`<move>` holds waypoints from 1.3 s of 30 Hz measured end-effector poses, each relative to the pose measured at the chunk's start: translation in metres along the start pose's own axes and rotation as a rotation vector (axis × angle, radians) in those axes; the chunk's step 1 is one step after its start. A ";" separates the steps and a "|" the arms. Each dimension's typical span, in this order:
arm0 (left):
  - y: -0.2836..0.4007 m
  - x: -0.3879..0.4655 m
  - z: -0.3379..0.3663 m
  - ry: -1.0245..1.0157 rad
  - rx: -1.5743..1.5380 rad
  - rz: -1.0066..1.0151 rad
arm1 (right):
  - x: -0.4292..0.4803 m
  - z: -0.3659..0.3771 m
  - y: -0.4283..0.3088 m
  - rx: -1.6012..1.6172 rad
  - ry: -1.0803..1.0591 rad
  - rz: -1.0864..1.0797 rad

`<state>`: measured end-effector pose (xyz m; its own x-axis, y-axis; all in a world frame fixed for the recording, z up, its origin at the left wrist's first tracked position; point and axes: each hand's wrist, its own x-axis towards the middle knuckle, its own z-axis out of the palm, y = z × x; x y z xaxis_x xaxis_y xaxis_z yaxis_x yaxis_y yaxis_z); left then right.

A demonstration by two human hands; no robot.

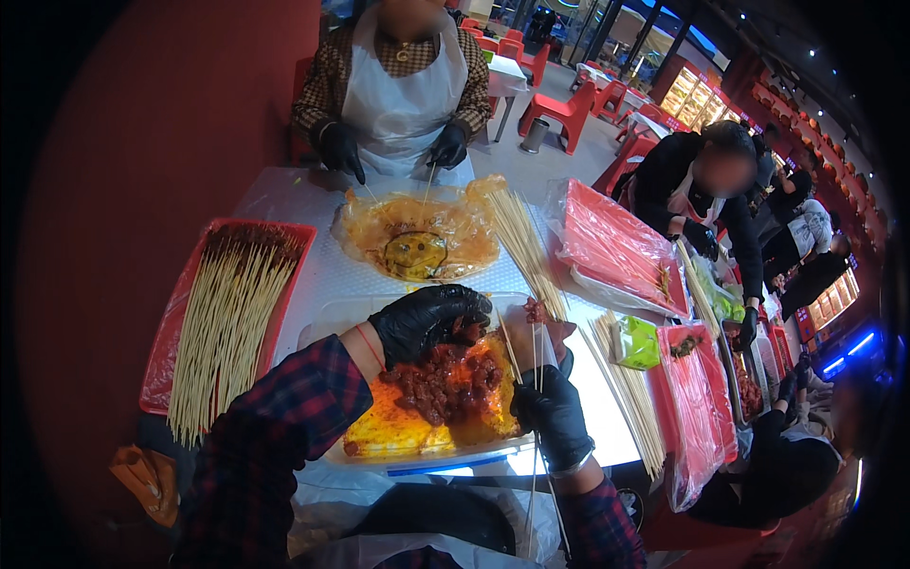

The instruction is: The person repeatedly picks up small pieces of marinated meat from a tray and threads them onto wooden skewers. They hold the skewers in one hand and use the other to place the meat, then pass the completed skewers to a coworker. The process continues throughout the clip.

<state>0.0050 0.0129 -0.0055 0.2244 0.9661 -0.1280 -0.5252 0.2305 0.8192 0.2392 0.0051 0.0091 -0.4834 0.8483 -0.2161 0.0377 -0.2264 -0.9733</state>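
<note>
My left hand, in a black glove, is over a clear plastic tub and pinches a piece of red marinated meat. Below it, more meat chunks lie in orange-red oily marinade. At the tub's right side my right hand, gloved in black too, grips a few bamboo skewers pointing away from me. One or more of them carry meat at the tip; the overlap hides exactly which. Their lower ends hang down past my right wrist.
A red tray of loaded skewers stands left. Beyond the tub lies a plastic bag, where a co-worker's gloved hands hold skewers. Loose skewers, a green packet and plastic-lined red trays are at right; other people work there.
</note>
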 end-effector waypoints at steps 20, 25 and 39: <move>0.003 0.002 -0.002 0.132 0.130 0.256 | -0.005 0.003 0.000 -0.292 -0.053 -0.109; 0.005 -0.001 0.002 0.103 0.183 0.258 | -0.004 0.004 0.002 -0.342 -0.065 -0.145; 0.004 0.000 0.002 0.127 0.255 0.316 | -0.003 0.002 0.004 -0.373 -0.092 -0.133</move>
<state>0.0043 0.0136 -0.0010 -0.0260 0.9950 0.0966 -0.3282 -0.0998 0.9393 0.2392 0.0012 0.0061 -0.5809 0.8084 -0.0949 0.2764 0.0863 -0.9572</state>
